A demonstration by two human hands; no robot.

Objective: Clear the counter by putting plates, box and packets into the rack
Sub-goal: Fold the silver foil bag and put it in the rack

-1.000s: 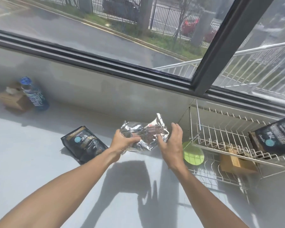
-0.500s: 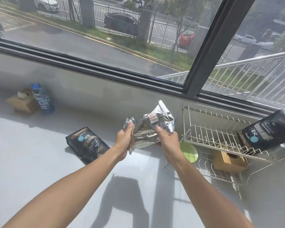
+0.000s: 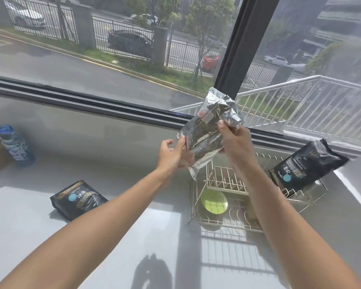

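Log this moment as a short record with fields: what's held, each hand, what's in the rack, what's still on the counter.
held: silver foil packet, lifted above the rack
left hand: pinching the packet's left edge
right hand: gripping its upper right part
rack: black packet on the upper tier, green plate on the lower
counter: second black packet; blue bottle at far left

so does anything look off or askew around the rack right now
The black packet on the rack's upper tier sits tilted, overhanging its right end. The silver packet, held in both hands, is crumpled. Nothing looks spilled.
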